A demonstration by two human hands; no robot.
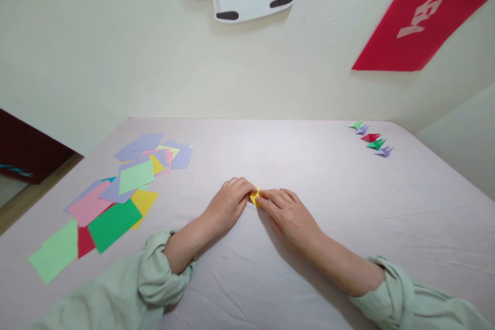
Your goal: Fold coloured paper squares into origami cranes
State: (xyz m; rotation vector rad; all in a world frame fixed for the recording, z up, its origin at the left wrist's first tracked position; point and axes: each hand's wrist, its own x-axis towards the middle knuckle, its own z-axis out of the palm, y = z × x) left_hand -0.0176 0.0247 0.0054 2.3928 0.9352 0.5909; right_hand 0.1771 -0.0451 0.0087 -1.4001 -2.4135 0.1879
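Observation:
A small folded yellow paper piece (254, 197) lies on the pale sheet-covered surface (309, 165), near its middle. My left hand (228, 203) has its fingers curled and pinches the piece from the left. My right hand (284, 214) presses on it from the right with its fingers held together. Most of the paper is hidden under my fingertips. Both forearms come in from the bottom edge in pale green sleeves.
A loose spread of coloured paper squares (116, 196) in green, pink, lilac, yellow and red lies at the left. Several small folded paper figures (372, 139) sit in a row at the far right. A wall with red banners (421, 15) stands behind.

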